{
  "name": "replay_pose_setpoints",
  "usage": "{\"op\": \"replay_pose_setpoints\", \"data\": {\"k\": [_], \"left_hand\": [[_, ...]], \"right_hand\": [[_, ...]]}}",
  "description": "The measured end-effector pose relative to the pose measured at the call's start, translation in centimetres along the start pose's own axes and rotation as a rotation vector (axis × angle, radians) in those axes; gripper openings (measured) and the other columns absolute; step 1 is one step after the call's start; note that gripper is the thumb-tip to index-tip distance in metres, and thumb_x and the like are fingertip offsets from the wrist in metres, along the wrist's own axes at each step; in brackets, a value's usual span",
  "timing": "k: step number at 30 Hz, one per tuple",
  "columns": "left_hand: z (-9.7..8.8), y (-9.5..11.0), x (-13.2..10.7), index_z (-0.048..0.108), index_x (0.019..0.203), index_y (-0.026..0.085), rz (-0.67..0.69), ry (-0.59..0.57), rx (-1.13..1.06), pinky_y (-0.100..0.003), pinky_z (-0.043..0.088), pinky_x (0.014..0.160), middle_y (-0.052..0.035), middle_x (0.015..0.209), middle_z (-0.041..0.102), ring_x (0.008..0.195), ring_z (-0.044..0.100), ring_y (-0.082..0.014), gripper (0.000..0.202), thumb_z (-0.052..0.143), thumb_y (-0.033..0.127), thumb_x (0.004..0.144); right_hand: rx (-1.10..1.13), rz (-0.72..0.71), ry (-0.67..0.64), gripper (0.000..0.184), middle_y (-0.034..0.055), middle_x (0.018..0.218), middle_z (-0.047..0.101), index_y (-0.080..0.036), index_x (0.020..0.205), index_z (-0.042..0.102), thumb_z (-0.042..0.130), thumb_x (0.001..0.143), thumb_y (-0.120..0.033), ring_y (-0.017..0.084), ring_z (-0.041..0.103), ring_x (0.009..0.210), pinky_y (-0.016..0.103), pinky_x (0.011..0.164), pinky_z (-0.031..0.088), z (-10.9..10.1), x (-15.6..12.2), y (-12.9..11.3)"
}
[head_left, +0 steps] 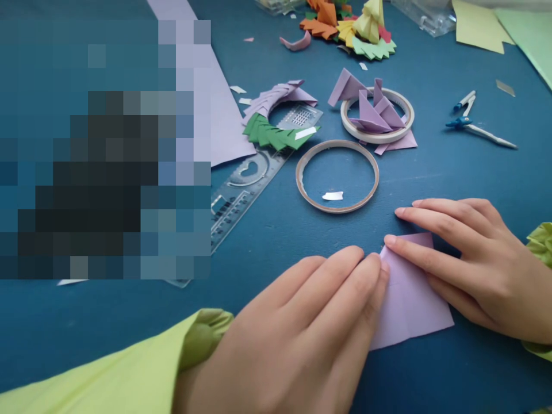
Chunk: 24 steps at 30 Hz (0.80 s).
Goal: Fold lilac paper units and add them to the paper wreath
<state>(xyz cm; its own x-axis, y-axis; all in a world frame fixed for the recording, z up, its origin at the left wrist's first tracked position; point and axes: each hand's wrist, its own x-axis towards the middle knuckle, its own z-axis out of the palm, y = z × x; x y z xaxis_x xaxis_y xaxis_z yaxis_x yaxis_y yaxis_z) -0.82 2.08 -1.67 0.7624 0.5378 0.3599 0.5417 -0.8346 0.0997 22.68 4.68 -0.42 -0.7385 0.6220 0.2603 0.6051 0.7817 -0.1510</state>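
A small sheet of light purple paper (414, 305) lies on the blue table in front of me, with a faint crease across it. My left hand (310, 322) is closed, its fingers pressed together at the paper's left edge. The thumb is mostly hidden behind the fingers. My right hand (478, 259) rests over the paper's upper right part with its fingers stretched out and apart. One of its fingertips touches the upper left corner, close to my left fingertips. Just beyond the hands lies a thin tape ring (374, 190) with a white scrap inside it.
Behind are a tape roll (345, 123) holding folded purple pieces (373, 115), and a green-and-purple folded-paper arc (271, 135) on a clear ruler (241, 190). A compass (463, 122) lies right. Colored paper models (373, 29) stand farther back. Pixelation hides the left side.
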Motion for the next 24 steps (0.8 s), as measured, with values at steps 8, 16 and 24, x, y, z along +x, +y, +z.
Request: {"op": "replay_pose_setpoints", "data": {"k": [8,16,24], "left_hand": [[-0.11,0.04,0.25,0.059,0.107,0.01,0.04,-0.003,-0.021,-0.042,0.041,0.09,-0.0107,0.122,0.061,0.116,0.054,-0.0285,0.024,0.036,0.013,0.1],[-0.01,-0.13,0.15,0.06,0.112,0.01,0.04,0.015,-0.016,-0.043,0.042,0.093,-0.0105,0.125,0.063,0.12,0.053,-0.0295,0.026,0.039,0.016,0.097],[-0.22,0.06,0.02,0.062,0.109,0.01,0.004,0.011,-0.006,-0.042,0.043,0.09,-0.0094,0.119,0.067,0.114,0.056,-0.0271,0.024,0.043,0.013,0.096]], "right_hand": [[0.008,0.003,-0.005,0.031,0.0153,0.132,0.057,-0.014,0.124,0.057,0.044,0.096,-0.012,0.034,0.053,0.12,0.053,0.087,0.044,0.08,0.06,-0.02],[0.0,-0.007,-0.007,0.03,0.0156,0.131,0.058,-0.013,0.123,0.057,0.043,0.096,-0.012,0.033,0.053,0.119,0.052,0.085,0.045,0.05,0.12,0.13],[-0.001,0.0,0.004,0.03,0.0145,0.131,0.058,-0.015,0.122,0.059,0.044,0.096,-0.013,0.032,0.053,0.119,0.051,0.087,0.044,0.14,0.1,0.17]]}}
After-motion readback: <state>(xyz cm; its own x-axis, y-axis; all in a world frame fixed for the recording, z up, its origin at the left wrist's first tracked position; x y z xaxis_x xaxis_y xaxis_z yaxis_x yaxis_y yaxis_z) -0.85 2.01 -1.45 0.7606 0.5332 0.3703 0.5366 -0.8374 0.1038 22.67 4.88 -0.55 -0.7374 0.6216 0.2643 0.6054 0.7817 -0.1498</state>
